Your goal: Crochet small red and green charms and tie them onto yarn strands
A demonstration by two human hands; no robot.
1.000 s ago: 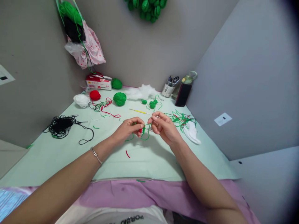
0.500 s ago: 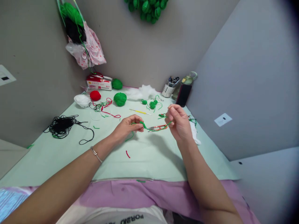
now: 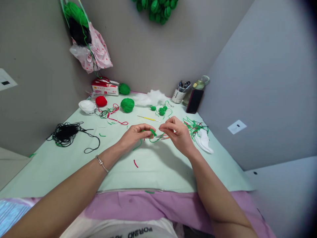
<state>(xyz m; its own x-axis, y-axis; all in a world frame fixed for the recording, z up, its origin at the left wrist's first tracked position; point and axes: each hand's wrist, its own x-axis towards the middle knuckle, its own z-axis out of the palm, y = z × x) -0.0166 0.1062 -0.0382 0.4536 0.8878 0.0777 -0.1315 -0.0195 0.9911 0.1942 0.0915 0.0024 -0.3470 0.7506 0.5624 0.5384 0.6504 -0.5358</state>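
My left hand [image 3: 133, 135] is closed in a pinch on a small green crochet piece [image 3: 153, 132], held above the middle of the table. A loose yarn tail hangs below that hand. Close by on the right, my right hand [image 3: 178, 135] is pinched with its fingertips pointing at the piece. A slack strand of green yarn [image 3: 156, 141] curves from the piece up to these fingers. Whether they also hold a needle is too small to tell. Orange-handled thread snips [image 3: 162, 137] lie on the table behind, partly covered by my right hand.
A yellow crochet hook [image 3: 149, 119] and small green balls [image 3: 162, 111] lie beyond my hands. Black cord [image 3: 64, 134] is heaped left; yarn scraps [image 3: 195, 127] and a white cloth [image 3: 203, 141] lie right. Yarn balls [image 3: 127, 105], white stuffing [image 3: 151, 98] and a phone [image 3: 194, 101] stand behind.
My right hand has come left and down, close to my left hand. The taut yarn between them is now slack. Yarn scraps on the right have come into view.
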